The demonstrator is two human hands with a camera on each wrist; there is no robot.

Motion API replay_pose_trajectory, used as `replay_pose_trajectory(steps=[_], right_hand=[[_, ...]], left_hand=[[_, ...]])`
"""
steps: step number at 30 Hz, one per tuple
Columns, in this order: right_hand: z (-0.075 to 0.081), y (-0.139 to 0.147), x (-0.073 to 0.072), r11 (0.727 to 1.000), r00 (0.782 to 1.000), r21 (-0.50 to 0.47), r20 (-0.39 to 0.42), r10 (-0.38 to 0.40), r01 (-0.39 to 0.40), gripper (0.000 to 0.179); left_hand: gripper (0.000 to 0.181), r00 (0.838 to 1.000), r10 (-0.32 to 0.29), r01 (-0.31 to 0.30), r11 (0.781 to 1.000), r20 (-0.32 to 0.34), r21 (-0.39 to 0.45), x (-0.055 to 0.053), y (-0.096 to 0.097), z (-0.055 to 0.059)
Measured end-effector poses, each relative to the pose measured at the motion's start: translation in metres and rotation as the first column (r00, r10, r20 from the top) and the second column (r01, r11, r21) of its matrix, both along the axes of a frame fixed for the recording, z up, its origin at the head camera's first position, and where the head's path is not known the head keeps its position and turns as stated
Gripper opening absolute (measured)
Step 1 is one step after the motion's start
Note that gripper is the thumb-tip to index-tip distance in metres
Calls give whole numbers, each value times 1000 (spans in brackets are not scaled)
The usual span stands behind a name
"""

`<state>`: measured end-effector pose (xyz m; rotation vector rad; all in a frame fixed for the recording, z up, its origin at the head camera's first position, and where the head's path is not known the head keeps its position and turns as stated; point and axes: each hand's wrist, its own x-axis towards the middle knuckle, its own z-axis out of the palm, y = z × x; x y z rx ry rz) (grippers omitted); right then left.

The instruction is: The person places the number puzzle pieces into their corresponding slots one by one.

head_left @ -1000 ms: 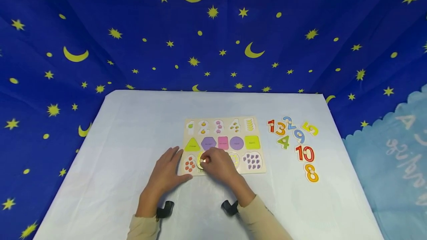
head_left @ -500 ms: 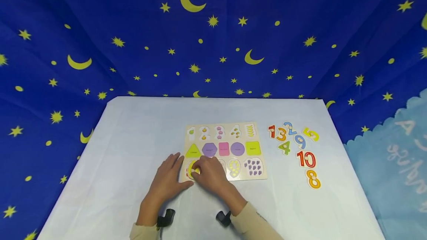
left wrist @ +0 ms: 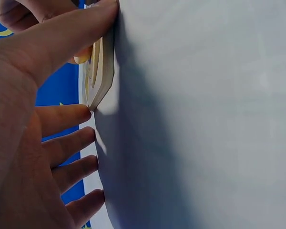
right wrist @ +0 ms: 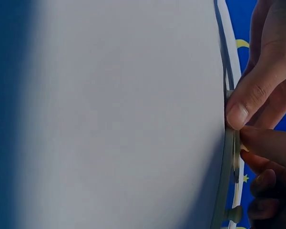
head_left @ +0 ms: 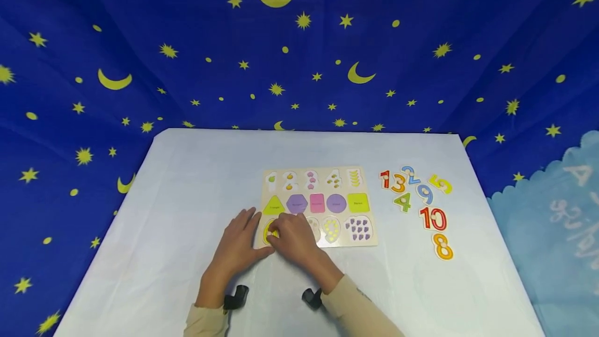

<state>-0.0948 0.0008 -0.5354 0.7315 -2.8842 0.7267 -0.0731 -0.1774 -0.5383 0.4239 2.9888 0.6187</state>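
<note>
A pale wooden puzzle board lies on the white table, printed with fruit pictures in number-shaped recesses and a row of coloured shapes. My right hand pinches a yellow number piece over the board's front-left recess; fingers cover most of its numeral. My left hand lies against the board's left side, fingers spread along the edge and thumb at the near-left corner. The left wrist view shows the left thumb across the board's edge. In the right wrist view, a small knob stands on the board.
To the board's right lie loose number pieces, among them a red 10, an orange 8, a blue 9 and a green 4. A blue star-patterned cloth hangs behind the white table.
My right hand has moved left with the yellow piece, from the second front recess to the front-left one, and now sits low over it. The left hand has stayed at the board's edge.
</note>
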Motion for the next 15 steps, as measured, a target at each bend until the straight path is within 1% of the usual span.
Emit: replay_pose_trajectory(steps=[7, 11, 15], right_hand=[[3, -3, -3, 1000, 1000, 9, 16, 19, -19, 13], [2, -3, -3, 1000, 1000, 8, 8, 20, -20, 15], [4, 0, -1, 1000, 999, -5, 37, 5, -5, 20]], left_hand=[[95, 999, -20, 20, 1000, -35, -1, -2, -4, -1], [94, 1000, -13, 13, 1000, -25, -1, -3, -3, 1], [94, 1000, -14, 14, 1000, -4, 0, -2, -1, 2]])
